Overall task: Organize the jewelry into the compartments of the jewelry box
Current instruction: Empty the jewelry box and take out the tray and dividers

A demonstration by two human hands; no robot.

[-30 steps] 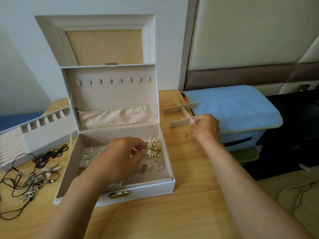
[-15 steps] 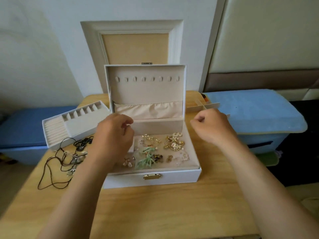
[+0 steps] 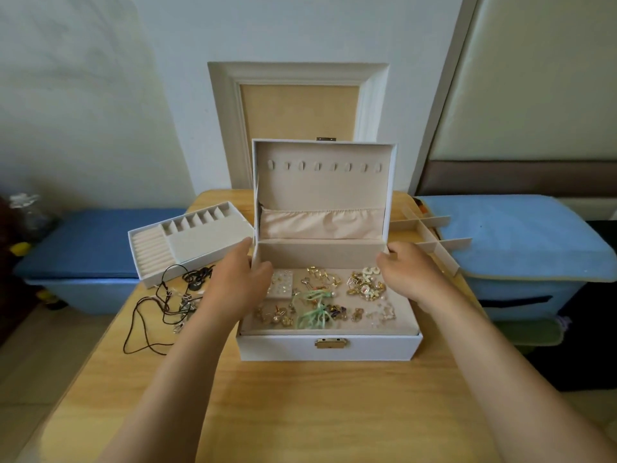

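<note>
The white jewelry box (image 3: 283, 345) stands open in the middle of the wooden table (image 3: 300, 412), its lid (image 3: 320, 185) upright with a row of hooks and a fabric pocket. Loose gold earrings (image 3: 364, 285), a green ribbon piece (image 3: 314, 309) and a clear earring card (image 3: 280, 285) lie mixed on the box's beige floor. My left hand (image 3: 240, 279) grips the box's left wall, thumb inside. My right hand (image 3: 407, 272) holds the right wall near the back corner with curled fingers.
A removable tray (image 3: 197, 242) with ring rolls and small slots lies left of the box. Dark cord necklaces (image 3: 167, 302) are tangled in front of it. A cross-shaped divider (image 3: 430, 235) rests at the right, partly on a blue-covered bin (image 3: 521, 242). Another blue bin (image 3: 90, 252) stands left.
My left hand came out of the jewelry and my right hand left the divider; both now hold the box's side walls. The view has shifted, putting the box in the centre.
</note>
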